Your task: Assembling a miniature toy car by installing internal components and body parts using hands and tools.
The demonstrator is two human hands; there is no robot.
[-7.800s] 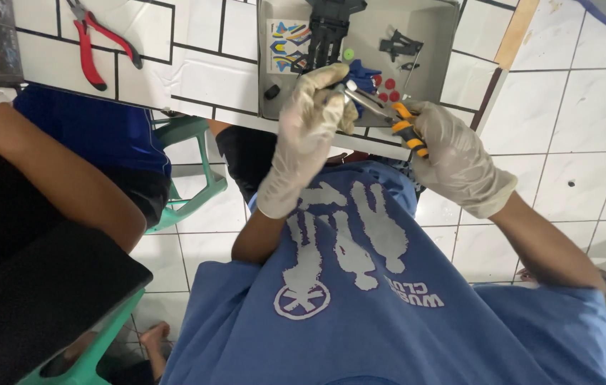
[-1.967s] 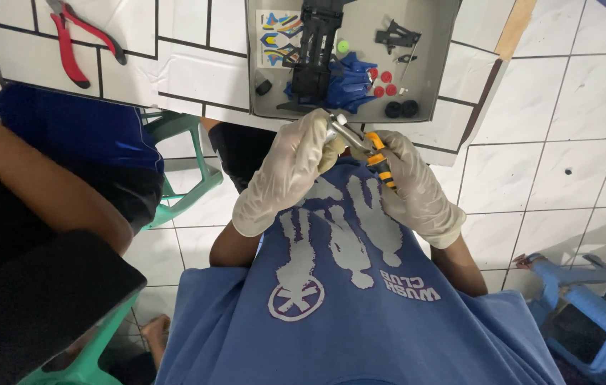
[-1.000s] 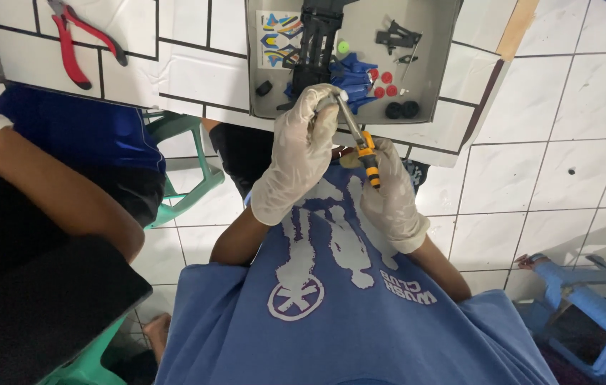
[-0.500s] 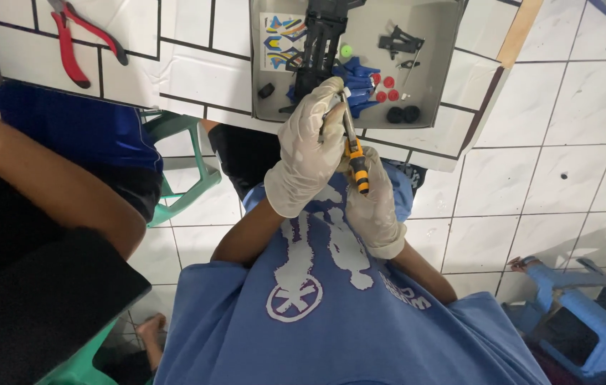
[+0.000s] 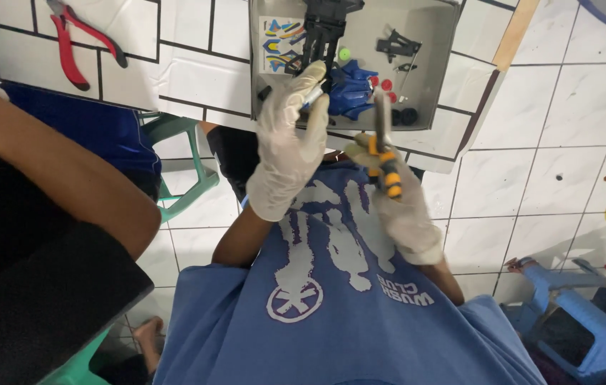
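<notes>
Now, seen from my head camera, both my gloved hands are raised over the grey box lid [image 5: 431,43] that serves as a parts tray on the tiled desk [image 5: 196,71]. My left hand [image 5: 285,142] has its fingers [image 5: 303,89] pinched on a small dark part [image 5: 315,93], held just above the blue pieces [image 5: 349,89] in the tray. My right hand [image 5: 399,203] is clenched round the yellow-and-black handles of a pair of cutters [image 5: 383,153], whose metal nose stands upright, near the left hand but apart from it; whether the blades are closed I cannot tell.

As I judge it, the step in hand is trimming or cleaning the small part, and doing it well means bringing the cutter nose to the part rather than the part to the nose, with the left pinch kept low on the piece so the blades meet only the nub. I would keep both hands over the tray so any offcut or dropped piece falls among the red caps [image 5: 381,84] and black pieces [image 5: 399,46] instead of the floor. Thin gloves dull the feel, so a light, slow squeeze seems wise.

Red-handled pliers [image 5: 75,43] lie well apart at the desk's far left; another person's arm [image 5: 60,178] sits alongside.
</notes>
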